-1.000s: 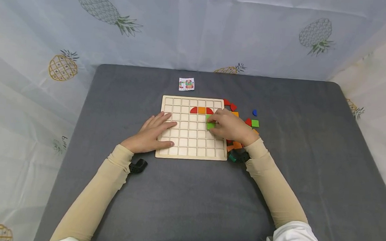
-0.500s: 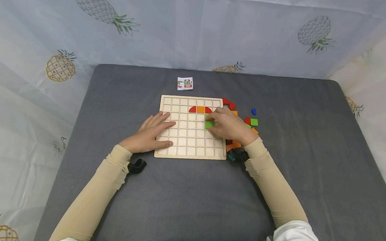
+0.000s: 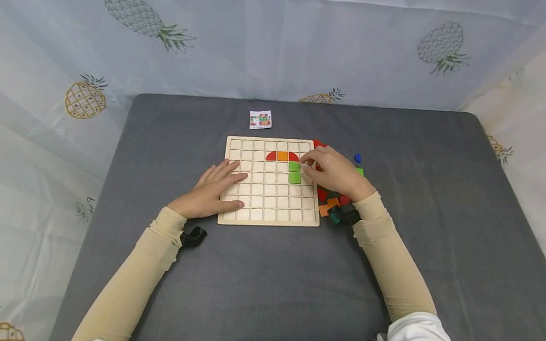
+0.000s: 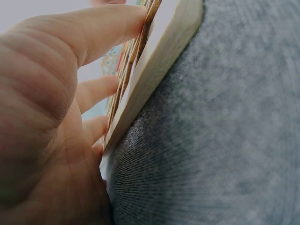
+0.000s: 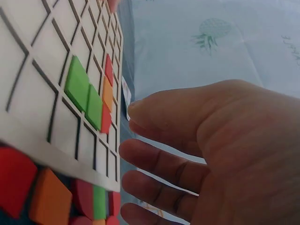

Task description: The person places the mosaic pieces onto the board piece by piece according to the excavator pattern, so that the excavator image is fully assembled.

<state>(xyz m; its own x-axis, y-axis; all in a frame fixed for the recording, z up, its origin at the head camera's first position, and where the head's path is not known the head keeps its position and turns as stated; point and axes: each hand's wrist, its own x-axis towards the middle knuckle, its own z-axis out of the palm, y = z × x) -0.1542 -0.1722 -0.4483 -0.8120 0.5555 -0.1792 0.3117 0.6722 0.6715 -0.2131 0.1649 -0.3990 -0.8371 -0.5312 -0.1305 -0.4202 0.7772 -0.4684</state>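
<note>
Grid board, mid-frame; left hand spread wide on its left edge, best pressing steadily; right hand empty, loosely bent, over its right side; green tiles, frame centre, best seated flush.

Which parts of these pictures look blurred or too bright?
Left wrist: background behind the left hand washed out, grey cloth blurred toward the right; right wrist: pineapple print pale and soft; head: fairly even light, small card too tiny to read.

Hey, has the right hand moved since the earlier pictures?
Yes: judged against the grid board in the head view, the right hand has shifted rightward, off the green squares.
</note>
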